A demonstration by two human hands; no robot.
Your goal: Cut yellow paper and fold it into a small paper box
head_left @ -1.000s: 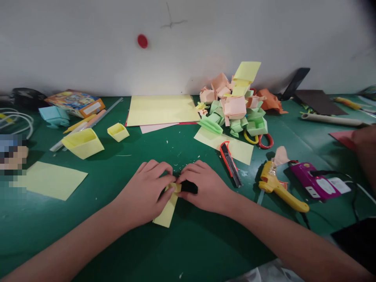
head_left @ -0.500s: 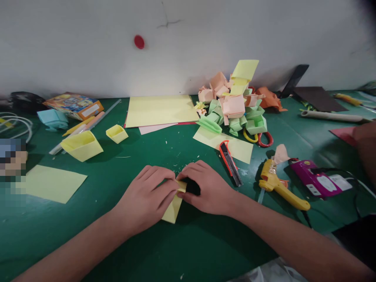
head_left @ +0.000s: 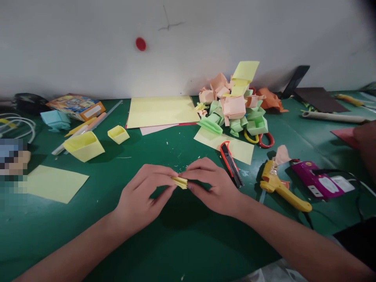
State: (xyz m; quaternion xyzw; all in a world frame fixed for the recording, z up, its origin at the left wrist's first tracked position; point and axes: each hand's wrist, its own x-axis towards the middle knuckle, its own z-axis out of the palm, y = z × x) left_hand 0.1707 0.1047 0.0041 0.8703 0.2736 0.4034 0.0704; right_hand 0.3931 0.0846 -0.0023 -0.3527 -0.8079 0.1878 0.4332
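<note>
Between my two hands is a small piece of folded yellow paper [head_left: 181, 182], seen edge-on with several layers showing. My left hand [head_left: 147, 192] pinches its left end between thumb and fingers. From the other side, my right hand [head_left: 213, 188] has thumb and fingertips closed on its right end. My fingers hide part of the paper. Just beyond my right hand lies a red and black utility knife [head_left: 231, 163]. Two yellow folded paper boxes stand farther left, one small [head_left: 118, 135] and one larger [head_left: 84, 148].
A pile of folded paper pieces [head_left: 233, 107] sits at the back, with scissors [head_left: 266, 140] under it. Yellow sheets [head_left: 163, 111] lie beside it. A yellow glue gun [head_left: 283, 190] and purple power strip [head_left: 315, 180] are right. Another person's hand [head_left: 366, 147] is at the right edge.
The yellow strip's long flat part, which hung toward me below my fingers, no longer shows; the paper is now a compact folded piece, slightly farther right. Both hands stay closed on it.
</note>
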